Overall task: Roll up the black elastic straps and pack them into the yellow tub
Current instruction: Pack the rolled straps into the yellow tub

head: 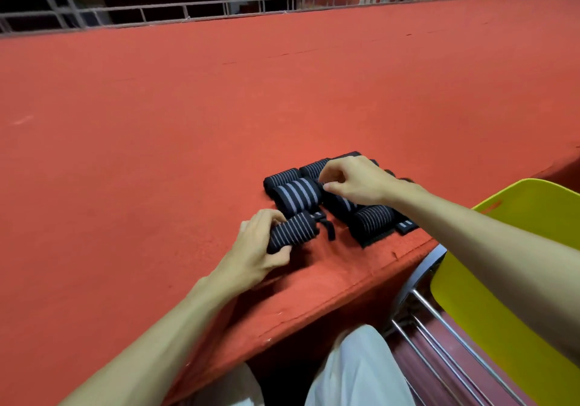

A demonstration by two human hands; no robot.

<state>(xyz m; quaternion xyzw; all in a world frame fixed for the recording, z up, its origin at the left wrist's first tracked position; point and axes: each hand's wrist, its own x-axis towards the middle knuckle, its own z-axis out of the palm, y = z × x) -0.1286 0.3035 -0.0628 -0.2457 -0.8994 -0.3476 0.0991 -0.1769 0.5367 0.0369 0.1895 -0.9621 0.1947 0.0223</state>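
Observation:
Several rolled black elastic straps with grey stripes lie bunched on the red carpeted platform near its front edge. My left hand grips one rolled strap at the near side of the bunch; a short black tab hangs loose from its right end. My right hand hovers over the bunch with fingers curled, pinching at a roll beneath it. The yellow tub stands at the right, below the platform's edge, partly covered by my right forearm.
A metal wire rack holds the yellow tub beside my white-clad knee. The platform's front edge drops off just behind my left wrist. A metal railing and a red banner run along the far side.

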